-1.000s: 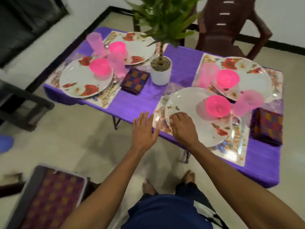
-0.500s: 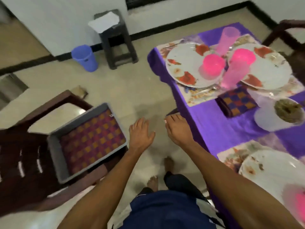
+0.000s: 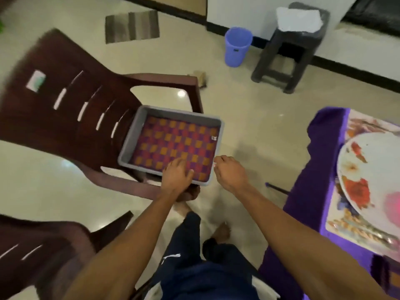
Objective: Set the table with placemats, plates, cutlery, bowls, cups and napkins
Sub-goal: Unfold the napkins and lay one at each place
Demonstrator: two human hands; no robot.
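A grey tray (image 3: pixel 127 146) sits on the seat of a brown plastic chair (image 3: pixel 65 118) and holds a folded checked napkin (image 3: pixel 173 139) in purple, red and orange. My left hand (image 3: pixel 176 177) reaches over the tray's near rim, and its fingers lie on the near edge of the napkin. Just beside the tray's near right corner hovers my right hand (image 3: pixel 230 172), fingers loosely curled and holding nothing. At the right edge, the purple-clothed table (image 3: pixel 303 191) carries a floral placemat (image 3: pixel 355 230) with a white flowered plate (image 3: pixel 368 169) on it.
A second brown chair (image 3: pixel 43 256) stands at the lower left. A blue bin (image 3: pixel 237 48) and a dark stool (image 3: pixel 290 50) with white paper on top stand by the far wall. A striped mat (image 3: pixel 132 26) lies on the floor. My bare feet stand between chair and table.
I have turned left, away from the table towards the chair. Both hands moved from the table edge to the tray, and the left one now touches the napkin.
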